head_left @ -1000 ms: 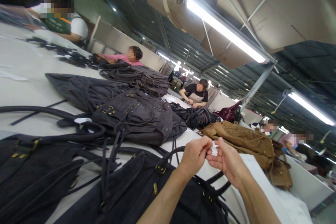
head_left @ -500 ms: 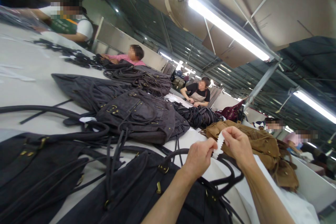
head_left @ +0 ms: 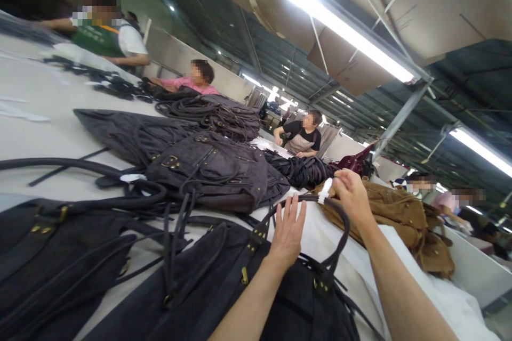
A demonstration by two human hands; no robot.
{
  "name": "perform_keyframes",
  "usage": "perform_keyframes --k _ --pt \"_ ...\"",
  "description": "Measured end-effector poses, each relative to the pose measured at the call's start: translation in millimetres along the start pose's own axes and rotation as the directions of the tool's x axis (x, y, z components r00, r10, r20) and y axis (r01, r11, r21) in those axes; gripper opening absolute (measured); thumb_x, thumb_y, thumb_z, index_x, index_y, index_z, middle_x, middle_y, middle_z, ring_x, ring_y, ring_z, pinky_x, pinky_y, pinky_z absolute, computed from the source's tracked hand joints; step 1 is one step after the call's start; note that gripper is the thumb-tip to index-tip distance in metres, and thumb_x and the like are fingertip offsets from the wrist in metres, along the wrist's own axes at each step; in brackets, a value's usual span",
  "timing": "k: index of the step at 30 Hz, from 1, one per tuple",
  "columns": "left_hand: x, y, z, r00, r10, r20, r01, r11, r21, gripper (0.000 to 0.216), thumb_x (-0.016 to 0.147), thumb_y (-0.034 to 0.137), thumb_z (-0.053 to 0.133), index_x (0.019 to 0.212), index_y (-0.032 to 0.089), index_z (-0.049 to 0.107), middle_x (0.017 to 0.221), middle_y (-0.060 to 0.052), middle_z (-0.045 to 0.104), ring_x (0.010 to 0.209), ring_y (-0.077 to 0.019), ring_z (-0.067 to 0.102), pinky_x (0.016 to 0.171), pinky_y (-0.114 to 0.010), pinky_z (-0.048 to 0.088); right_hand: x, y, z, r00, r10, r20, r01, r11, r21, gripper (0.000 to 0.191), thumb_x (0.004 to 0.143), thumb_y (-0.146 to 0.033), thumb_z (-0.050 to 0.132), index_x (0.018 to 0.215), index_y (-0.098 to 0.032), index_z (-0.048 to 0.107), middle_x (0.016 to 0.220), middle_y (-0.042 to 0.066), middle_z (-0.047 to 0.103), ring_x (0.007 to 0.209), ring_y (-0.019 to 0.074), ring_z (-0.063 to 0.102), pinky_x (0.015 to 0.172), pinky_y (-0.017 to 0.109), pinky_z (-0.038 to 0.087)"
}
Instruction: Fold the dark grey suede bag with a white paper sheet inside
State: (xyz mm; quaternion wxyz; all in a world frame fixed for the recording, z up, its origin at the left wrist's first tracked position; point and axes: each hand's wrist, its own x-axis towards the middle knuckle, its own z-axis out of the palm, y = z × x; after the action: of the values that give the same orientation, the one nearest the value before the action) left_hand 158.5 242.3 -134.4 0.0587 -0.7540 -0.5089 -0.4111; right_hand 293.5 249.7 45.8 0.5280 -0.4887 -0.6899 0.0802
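A dark grey bag (head_left: 224, 282) with brass fittings lies closest to me, its rounded handle (head_left: 340, 218) arching up. A white paper strip (head_left: 325, 191) with a jagged edge hangs at the top of that handle. My right hand (head_left: 354, 197) pinches the strip's upper end between thumb and fingers. Flat and with fingers stretched out, my left hand (head_left: 287, 237) is over the bag beside the handle's left part; whether it touches the handle, I cannot tell. Another strip of white paper (head_left: 134, 178) sits on a dark strap at the left.
More dark bags (head_left: 208, 170) cover the table, one (head_left: 36, 245) at the lower left. Brown bags (head_left: 394, 216) lie to the right, beside white sheeting (head_left: 436, 298). Bundled dark straps (head_left: 302, 168) stand farther back. Several co-workers, one in a green apron (head_left: 96, 37), are around the table.
My left hand has let go of the white paper strip and spread its fingers. My right hand has moved slightly up and left with the strip, and the handle now stands higher.
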Motion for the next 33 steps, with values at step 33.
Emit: perform_keyframes --k 33 --pt "-176.7 -2.1 -136.7 0.697 0.200 0.689 -0.220 0.974 -0.060 0.068 0.095 0.055 0.038 0.148 0.013 0.035 0.155 -0.018 0.025 0.144 -0.0345 0.021 0.114 -0.057 0.019 -362.6 -23.8 -21.0 0.858 0.415 0.302 0.050 0.517 -0.854 0.064 0.085 -0.067 0.040 0.144 -0.042 0.034 0.157 0.008 0.025 0.143 0.0432 0.020 0.097 0.081 0.023"
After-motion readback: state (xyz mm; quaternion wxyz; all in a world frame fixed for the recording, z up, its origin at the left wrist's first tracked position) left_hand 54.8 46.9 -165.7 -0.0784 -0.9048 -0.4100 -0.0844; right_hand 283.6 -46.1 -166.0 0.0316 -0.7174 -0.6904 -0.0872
